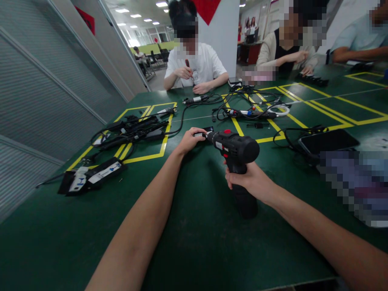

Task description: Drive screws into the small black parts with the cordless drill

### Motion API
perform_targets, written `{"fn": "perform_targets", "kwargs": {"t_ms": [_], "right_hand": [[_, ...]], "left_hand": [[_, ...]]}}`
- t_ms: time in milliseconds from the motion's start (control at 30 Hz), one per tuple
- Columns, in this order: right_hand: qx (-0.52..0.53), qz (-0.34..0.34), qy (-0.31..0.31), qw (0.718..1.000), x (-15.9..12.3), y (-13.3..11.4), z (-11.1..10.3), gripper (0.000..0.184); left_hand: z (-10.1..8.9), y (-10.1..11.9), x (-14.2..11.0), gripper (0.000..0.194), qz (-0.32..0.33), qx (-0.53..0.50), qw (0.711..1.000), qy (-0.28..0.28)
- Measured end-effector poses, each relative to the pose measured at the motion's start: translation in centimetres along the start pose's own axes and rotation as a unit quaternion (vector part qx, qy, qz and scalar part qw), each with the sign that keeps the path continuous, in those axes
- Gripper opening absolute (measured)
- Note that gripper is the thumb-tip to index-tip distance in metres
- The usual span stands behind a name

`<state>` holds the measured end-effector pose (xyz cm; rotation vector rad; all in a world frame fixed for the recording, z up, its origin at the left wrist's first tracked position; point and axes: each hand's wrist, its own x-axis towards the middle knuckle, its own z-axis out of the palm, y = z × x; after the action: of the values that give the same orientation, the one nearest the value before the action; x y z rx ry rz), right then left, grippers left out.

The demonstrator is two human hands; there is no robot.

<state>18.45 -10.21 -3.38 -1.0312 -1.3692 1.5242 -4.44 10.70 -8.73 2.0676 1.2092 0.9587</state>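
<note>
Now Two Bare Hands Meet at a Black Drill

At the far left, a gray wall (51,76) with thin lines stands beside the green surface (188,250). Two flat black pieces (104,171) with white on them lie near the left edge, one partly over the other. Behind them is a messy heap of black cords and tools (133,131), lying over yellow tape lines (147,158).

Next comes the left hand (191,140), reaching in to the middle. Its fingers are bent and hold a small black part (209,129) right at the front end of the drill. Some of that part is hidden. Across the surface, a person in a white shirt (195,66) holds a screwdriver (188,64) with a dark red handle. A black tool with a silver middle (196,100) lies near that person, with cords by it.

The black cordless drill (235,151) is in the middle, just right of the left hand, and its front points left. It has red bits on it. The right hand (247,180) is closed around its handle.

Farther right and back, more black cords (242,93) lie in a tangle, next to a white looped cord (280,110). A small black piece (258,125) lies in front of them. Then comes a black phone (329,141), lying flat with black cords on its left. Two more people sit behind the surface: one in a light jacket (268,50), and one in a light blue shirt (353,38) at the far right.
</note>
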Motion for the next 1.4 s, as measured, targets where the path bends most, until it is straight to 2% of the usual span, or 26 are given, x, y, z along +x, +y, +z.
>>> {"fn": "perform_targets", "kwargs": {"t_ms": [467,833,1400], "right_hand": [[-0.014,-0.006,-0.006,1.000,0.1,0.3,-0.5,0.017],[-0.011,-0.017,-0.006,1.000,0.3,0.4,-0.5,0.019],[-0.019,-0.023,0.003,1.000,0.4,0.7,-0.5,0.014]], "left_hand": [[0.1,-0.5,0.0,0.033,0.006,0.001,1.000,0.004],[0.2,-0.4,0.0,0.033,-0.015,-0.003,1.000,0.009],[0.2,-0.9,0.2,0.032,0.003,-0.009,1.000,0.010]]}}
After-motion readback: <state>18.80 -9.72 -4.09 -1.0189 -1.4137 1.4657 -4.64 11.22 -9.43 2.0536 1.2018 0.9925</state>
